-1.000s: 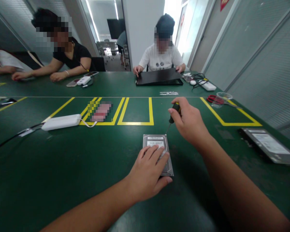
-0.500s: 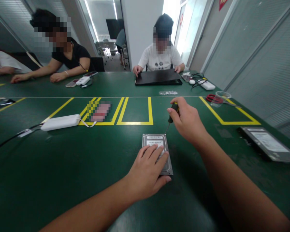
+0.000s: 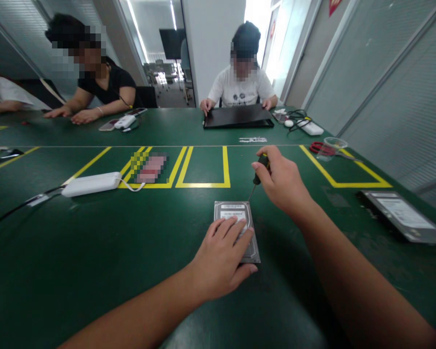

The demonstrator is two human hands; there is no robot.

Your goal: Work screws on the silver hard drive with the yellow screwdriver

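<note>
Cable (image 3: 7, 216), black, crosses the green table (image 3: 138, 242) well to the left of the hard drive (image 3: 231, 210) and enters a long white case (image 3: 90, 184). Farther beyond the drive on that side, we see a co-worker in a black top (image 3: 111, 80), forearms on the table. A pink object (image 3: 151, 168), blurred, lies beyond the drive and to its left, with a white cord (image 3: 132, 189) between it and the case. Our left hand (image 3: 221, 257) lies flat on the drive, fingers parted over its label (image 3: 232, 214), thumb stretched out at its near edge. Straight beyond the drive, another co-worker in a white T-shirt (image 3: 241, 94) holds a black panel (image 3: 238, 116). Beyond the drive's far right corner, our right hand (image 3: 281, 177) is closed round a screwdriver (image 3: 257, 178), its shaft slanting down to that corner; we cannot tell whether the tip sits in a screw. Beyond the drive and to its right, a red-handled tool (image 3: 318, 146) lies against a clear plastic cup (image 3: 329, 149). Well right of the drive rests a second drive (image 3: 403, 215), label side up.
</note>
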